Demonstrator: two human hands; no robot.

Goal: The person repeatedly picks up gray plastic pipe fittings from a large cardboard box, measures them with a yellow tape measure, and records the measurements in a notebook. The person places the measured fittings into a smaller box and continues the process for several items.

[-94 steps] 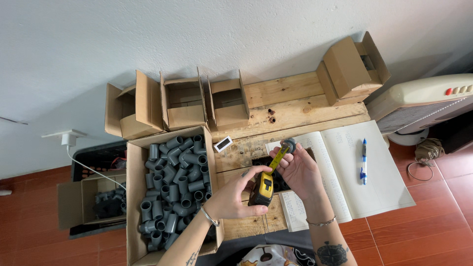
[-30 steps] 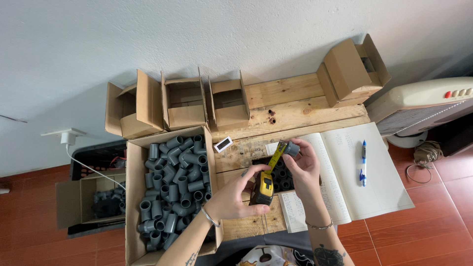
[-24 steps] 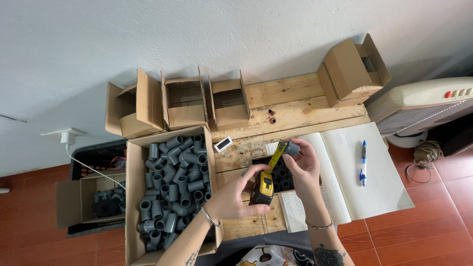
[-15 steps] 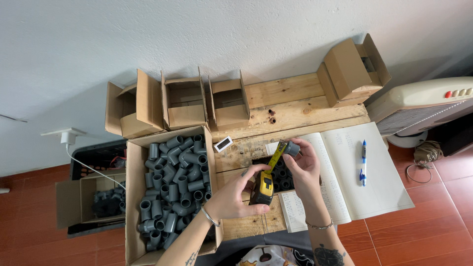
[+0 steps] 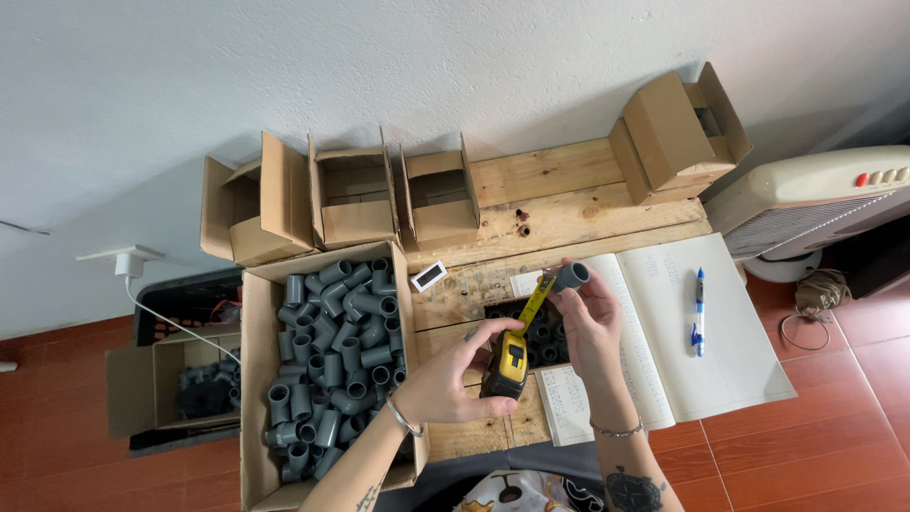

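Observation:
My left hand (image 5: 453, 382) grips a yellow and black tape measure (image 5: 505, 367), whose yellow blade (image 5: 533, 306) runs up to a grey pipe fitting (image 5: 572, 277). My right hand (image 5: 590, 322) holds that fitting by its fingertips, with the blade's tip against it, above the wooden bench (image 5: 559, 204). Under my hands lies a dark tray of black fittings (image 5: 543, 341), partly hidden.
A big cardboard box (image 5: 256, 379) full of grey fittings stands at the left. Three small open boxes (image 5: 353, 199) line the back, another box (image 5: 678, 128) at the right. An open notebook (image 5: 701, 351) with a blue pen (image 5: 699, 311) lies right. A fan (image 5: 815, 194) stands beyond.
My right hand has turned the grey fitting and raised it a little to the right, with the blade still against it. The left hand holds the tape measure in the same place.

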